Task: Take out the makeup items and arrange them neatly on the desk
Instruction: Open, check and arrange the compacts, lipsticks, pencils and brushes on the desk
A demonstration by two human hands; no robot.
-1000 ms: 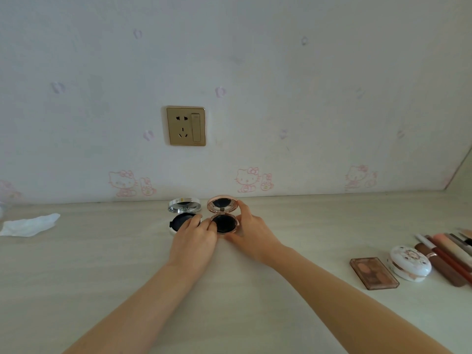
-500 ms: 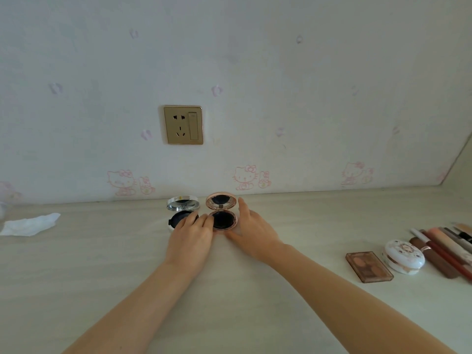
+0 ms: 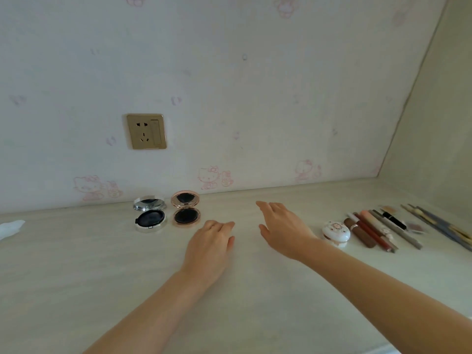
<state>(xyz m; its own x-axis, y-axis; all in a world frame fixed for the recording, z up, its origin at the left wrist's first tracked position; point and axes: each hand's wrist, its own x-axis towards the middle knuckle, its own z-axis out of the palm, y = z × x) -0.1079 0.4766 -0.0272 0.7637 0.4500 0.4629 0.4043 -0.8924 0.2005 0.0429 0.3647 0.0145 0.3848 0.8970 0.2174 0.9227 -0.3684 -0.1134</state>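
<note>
Hands both empty with fingers relaxed, left hand (image 3: pixel 210 245), right hand (image 3: pixel 283 229), two open compacts (image 3: pixel 150 217) (image 3: pixel 186 210) side by side

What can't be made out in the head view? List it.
- White crumpled tissue: cut off by the left edge.
- Brown rectangular eyeshadow palette: hidden if present, behind the right hand and forearm.
- Dark long brushes: blurred, running off the right edge.
- Round silver compact and round rose-gold compact: mirror reflections too small.
</note>
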